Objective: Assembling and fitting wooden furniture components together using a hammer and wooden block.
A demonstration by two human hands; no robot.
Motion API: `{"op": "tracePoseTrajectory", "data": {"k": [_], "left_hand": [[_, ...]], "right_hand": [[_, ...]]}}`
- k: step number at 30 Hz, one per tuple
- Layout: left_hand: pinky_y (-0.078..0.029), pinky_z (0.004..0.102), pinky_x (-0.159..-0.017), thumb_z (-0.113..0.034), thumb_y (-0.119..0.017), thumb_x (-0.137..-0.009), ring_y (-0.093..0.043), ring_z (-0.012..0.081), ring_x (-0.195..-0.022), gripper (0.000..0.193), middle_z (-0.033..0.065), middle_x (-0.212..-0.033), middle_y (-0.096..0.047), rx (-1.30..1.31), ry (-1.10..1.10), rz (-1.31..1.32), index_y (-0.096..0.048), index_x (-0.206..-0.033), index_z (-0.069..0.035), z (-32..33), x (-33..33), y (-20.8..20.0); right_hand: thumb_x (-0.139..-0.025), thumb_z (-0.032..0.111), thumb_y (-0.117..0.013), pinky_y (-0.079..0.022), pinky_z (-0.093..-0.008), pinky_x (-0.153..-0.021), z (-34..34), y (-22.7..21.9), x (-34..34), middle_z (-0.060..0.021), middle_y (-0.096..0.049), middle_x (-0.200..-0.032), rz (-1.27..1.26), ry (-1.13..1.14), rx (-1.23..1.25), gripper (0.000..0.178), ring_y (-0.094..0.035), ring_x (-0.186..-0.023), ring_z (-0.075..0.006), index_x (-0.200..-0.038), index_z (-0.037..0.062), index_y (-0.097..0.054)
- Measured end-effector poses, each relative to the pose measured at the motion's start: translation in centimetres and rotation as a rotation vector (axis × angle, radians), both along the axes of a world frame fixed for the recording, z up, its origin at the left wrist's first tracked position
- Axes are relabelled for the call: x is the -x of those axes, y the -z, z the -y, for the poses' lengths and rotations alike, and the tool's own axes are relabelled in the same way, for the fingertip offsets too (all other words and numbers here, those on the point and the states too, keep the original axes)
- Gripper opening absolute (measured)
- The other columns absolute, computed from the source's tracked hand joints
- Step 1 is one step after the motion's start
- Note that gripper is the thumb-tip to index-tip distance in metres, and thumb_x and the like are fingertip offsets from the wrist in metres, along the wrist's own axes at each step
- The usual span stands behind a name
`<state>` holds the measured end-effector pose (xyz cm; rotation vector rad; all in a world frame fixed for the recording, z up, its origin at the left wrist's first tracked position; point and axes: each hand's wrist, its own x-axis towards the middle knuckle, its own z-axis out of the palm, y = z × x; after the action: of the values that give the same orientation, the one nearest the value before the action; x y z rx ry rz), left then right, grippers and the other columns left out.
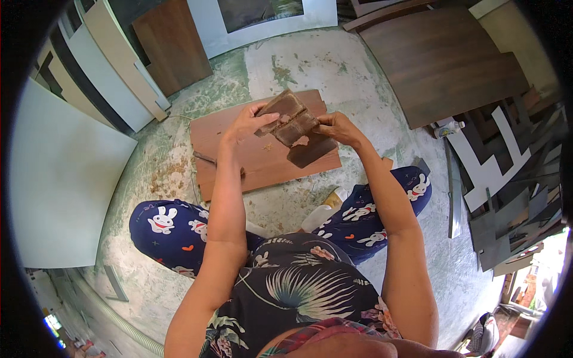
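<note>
Both my hands hold a worn brown rectangular piece (290,117) above the board, tilted, with a ridge or seam across its middle and lighter torn patches. I cannot tell its exact kind. My left hand (249,122) grips its left end, thumb on top and fingers behind. At its right edge, my right hand (340,127) pinches it between thumb and fingers. Below lies a reddish-brown wooden board (268,170) on the floor, partly covered by the piece's shadow. A dark thin stick-like tool (205,157) rests on the board, partly hidden by my left forearm.
Wood crumbs (170,173) litter the pale, stained floor. Tall panels (77,191) lean at the left. A dark brown panel (439,62) lies at the far right, above a pile of dark offcuts (513,203) and a small bottle (449,129). A ribbed hose (122,322) runs near left.
</note>
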<state>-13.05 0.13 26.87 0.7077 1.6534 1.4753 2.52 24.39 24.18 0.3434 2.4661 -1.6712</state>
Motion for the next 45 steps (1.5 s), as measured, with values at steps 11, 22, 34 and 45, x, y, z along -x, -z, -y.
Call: {"op": "tracePoseTrajectory", "data": {"k": [11,22,34,45], "left_hand": [[-0.049,0.0244,-0.073,-0.033,-0.074,-0.082,-0.062,0.0087,-0.081,0.045,0.0024,-0.096,-0.068,-0.168,-0.128,0.23,-0.066,-0.114,-0.003,1.5,1.7,2.0],[-0.05,0.0256,-0.074,-0.032,-0.073,-0.084,-0.063,0.0102,-0.083,0.037,0.0028,-0.094,-0.067,-0.127,-0.196,0.26,-0.066,-0.108,-0.004,0.4,2.1,3.3],[-0.055,0.0365,-0.079,-0.017,-0.075,-0.082,-0.065,0.0221,-0.094,0.057,0.0129,-0.116,-0.059,-0.444,-0.472,0.443,-0.039,-0.126,-0.008,-3.8,0.4,6.2],[-0.059,0.0319,-0.07,-0.016,-0.082,-0.073,-0.063,0.0231,-0.096,0.095,0.0238,-0.122,-0.052,-0.129,-0.674,0.118,-0.021,-0.14,0.007,-4.4,0.0,6.1]], "right_hand": [[-0.096,0.028,-0.058,-0.055,-0.0259,-0.072,-2.6,-2.1,-1.5,-0.0073,-0.071,-0.097,0.05,0.095,0.416,0.034,-0.068,-0.082,-0.0125,-0.114,0.0,-0.067],[-0.08,0.034,-0.075,-0.047,-0.0301,-0.088,0.9,-1.0,-0.6,-0.0057,-0.067,-0.106,0.08,0.009,0.063,0.052,-0.062,-0.095,-0.0148,-0.12,0.0039,-0.063],[-0.081,0.029,-0.074,-0.051,-0.0291,-0.074,1.5,0.9,0.3,-0.0053,-0.069,-0.092,-0.139,0.262,0.079,0.039,-0.064,-0.081,-0.0132,-0.109,0.0023,-0.066],[-0.083,0.019,-0.073,-0.052,-0.0272,-0.072,3.0,0.0,-0.1,-0.0044,-0.069,-0.091,-0.167,0.255,0.057,0.032,-0.064,-0.078,-0.0108,-0.109,0.002,-0.066]]}}
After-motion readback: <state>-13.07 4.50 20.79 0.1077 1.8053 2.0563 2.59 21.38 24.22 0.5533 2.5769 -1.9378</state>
